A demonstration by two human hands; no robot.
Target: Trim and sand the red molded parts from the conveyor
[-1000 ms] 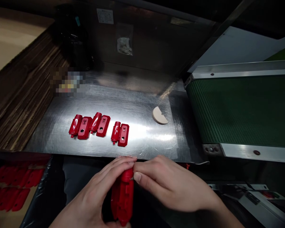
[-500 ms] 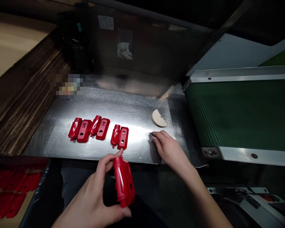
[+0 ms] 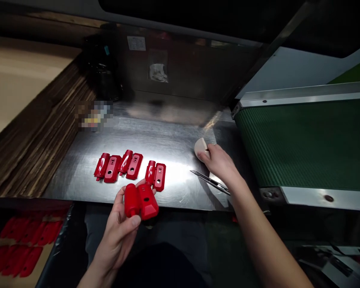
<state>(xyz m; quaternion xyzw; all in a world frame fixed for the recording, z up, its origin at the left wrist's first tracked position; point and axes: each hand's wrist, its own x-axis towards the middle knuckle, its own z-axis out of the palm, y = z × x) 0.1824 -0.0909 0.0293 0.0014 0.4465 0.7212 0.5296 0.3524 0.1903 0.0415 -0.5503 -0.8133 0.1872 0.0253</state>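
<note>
My left hand (image 3: 120, 228) grips a red plastic housing (image 3: 149, 203) with a rounded barrel beside a flat, holed face, just off the table's front edge. Fingers of my right hand (image 3: 217, 160) are closed on a cream half-round pad (image 3: 200, 148), possibly felt, at the table's right side. Below that hand a slim dark knife (image 3: 208, 179), like a scalpel, lies on the metal, its tip pointing left. Three more red housings lie on the metal table (image 3: 168, 138): one at the left (image 3: 112, 168), one beside it (image 3: 135, 166), one nearer the middle (image 3: 159, 176).
A green conveyor belt (image 3: 306, 144) with metal rails runs along the right. Stacked cardboard sheets (image 3: 48, 116) stand at the left. Several red parts (image 3: 30, 256) lie in rows on cardboard at lower left. A small plastic bag (image 3: 158, 72) hangs on the back panel.
My right hand has let go of the knife, now on the table, and taken hold of the half-round pad. My left hand has moved left and turned the housing so its flat face shows.
</note>
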